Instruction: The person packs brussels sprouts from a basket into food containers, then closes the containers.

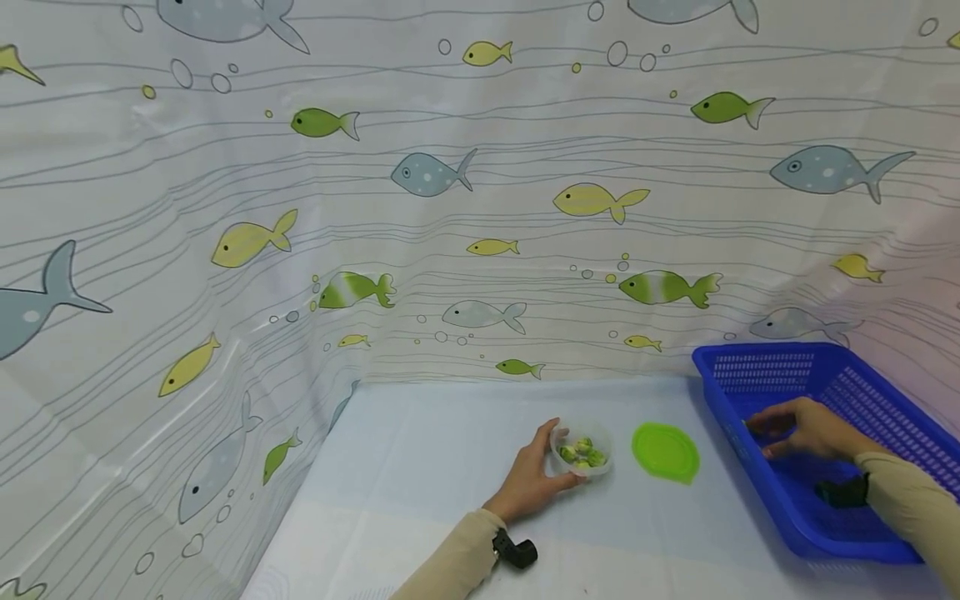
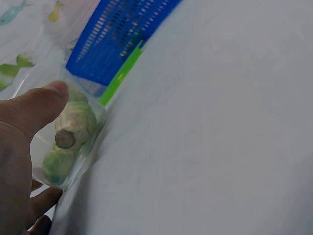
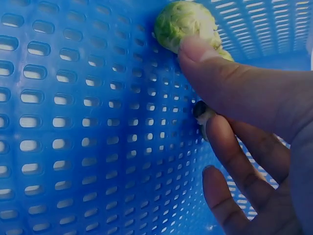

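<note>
My left hand [image 1: 528, 483] grips a small clear plastic container [image 2: 41, 169] from its left side, thumb nearer me and fingers on the far side. Several Brussels sprouts [image 1: 582, 452] lie inside it, pale green with cut stems. Inside the blue basket [image 1: 798, 529], near its left wall, my right hand [image 1: 813, 429] reaches down with bent fingers. In the right wrist view the thumb overlaps a Brussels sprout [image 3: 183, 24]. A dark cut stem [image 3: 199, 108] shows between thumb and fingers; whether they pinch it is hidden.
A bright green lid [image 1: 665, 452] lies flat on the white table surface [image 1: 420, 467], between the container and the basket. Behind and to the left rises a white sheet [image 1: 420, 275] printed with fish. The basket's perforated walls stand around the right hand.
</note>
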Action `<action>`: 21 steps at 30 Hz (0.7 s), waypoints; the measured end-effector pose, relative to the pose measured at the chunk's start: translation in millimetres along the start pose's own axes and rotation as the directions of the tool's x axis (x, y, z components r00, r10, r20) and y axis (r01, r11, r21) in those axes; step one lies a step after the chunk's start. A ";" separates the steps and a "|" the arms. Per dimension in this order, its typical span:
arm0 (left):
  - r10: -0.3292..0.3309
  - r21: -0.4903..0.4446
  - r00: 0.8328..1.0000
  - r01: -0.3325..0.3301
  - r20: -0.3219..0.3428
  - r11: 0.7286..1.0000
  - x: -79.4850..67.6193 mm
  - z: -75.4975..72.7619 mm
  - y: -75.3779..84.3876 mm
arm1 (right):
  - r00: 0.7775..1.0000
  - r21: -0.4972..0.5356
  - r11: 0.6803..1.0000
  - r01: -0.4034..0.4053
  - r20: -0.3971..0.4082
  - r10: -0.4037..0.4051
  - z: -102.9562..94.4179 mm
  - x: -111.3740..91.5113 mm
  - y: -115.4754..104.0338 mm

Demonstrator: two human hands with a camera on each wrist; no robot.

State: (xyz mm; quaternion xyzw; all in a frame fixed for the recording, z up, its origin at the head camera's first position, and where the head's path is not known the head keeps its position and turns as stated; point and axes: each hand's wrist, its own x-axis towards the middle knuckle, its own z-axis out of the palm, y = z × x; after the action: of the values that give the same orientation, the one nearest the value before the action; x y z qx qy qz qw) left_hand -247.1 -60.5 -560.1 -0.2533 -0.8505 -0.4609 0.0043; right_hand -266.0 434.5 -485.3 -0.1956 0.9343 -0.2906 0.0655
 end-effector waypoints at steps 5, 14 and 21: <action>-0.004 0.001 1.000 0.004 0.000 1.000 0.3 0.8 0.7 | 1.000 0.039 0.999 -0.027 0.002 0.027 0.1 -0.1 -3.4; -0.013 0.010 1.000 0.013 0.007 1.000 1.1 1.5 0.0 | 0.998 0.173 0.984 -0.040 0.058 0.030 0.2 0.9 -5.3; -0.014 0.009 1.000 0.014 0.007 1.000 0.8 0.8 1.4 | 0.998 0.141 0.990 -0.027 0.062 0.018 2.8 2.3 -1.0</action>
State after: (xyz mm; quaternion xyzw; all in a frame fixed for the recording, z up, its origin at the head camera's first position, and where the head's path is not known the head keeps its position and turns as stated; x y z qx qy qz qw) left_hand -247.1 -58.8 -559.3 -0.2490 -0.8545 -0.4560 -0.0009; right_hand -267.1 431.3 -487.0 -0.1886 0.9111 -0.3494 0.1110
